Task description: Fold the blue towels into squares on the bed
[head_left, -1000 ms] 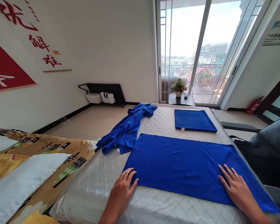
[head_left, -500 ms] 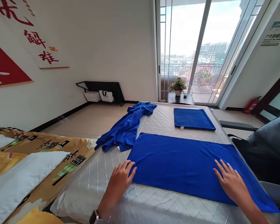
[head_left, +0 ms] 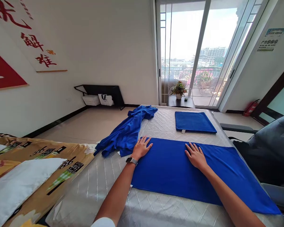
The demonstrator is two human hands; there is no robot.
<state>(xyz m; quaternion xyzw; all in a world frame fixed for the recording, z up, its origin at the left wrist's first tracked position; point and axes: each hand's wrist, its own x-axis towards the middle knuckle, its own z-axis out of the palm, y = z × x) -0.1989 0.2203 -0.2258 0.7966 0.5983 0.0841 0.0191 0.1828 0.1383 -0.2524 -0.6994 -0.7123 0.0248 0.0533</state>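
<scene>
A blue cloth (head_left: 172, 170) lies spread in a long rectangle on the quilted mattress (head_left: 104, 179). My left hand (head_left: 141, 148), with a watch at the wrist, rests flat on the cloth's far left corner, fingers spread. Farther right, my right hand (head_left: 196, 156) lies on the cloth near its far edge, palm down with the fingers apart. Beyond it is a neatly folded blue cloth (head_left: 195, 122) with a small white tag. A crumpled blue cloth (head_left: 130, 129) is heaped just past my left hand, along the mattress's left side.
On the left, a white pillow (head_left: 30, 179) lies on a brown patterned bedspread (head_left: 68, 154). A dark bag-like object (head_left: 267, 154) stands at the right edge of the mattress. A potted plant (head_left: 179, 89) sits on a small table by the glass door.
My left hand has moved away from me to the spread cloth's far left corner. My right hand has slid left and forward across the cloth. The view has shifted slightly.
</scene>
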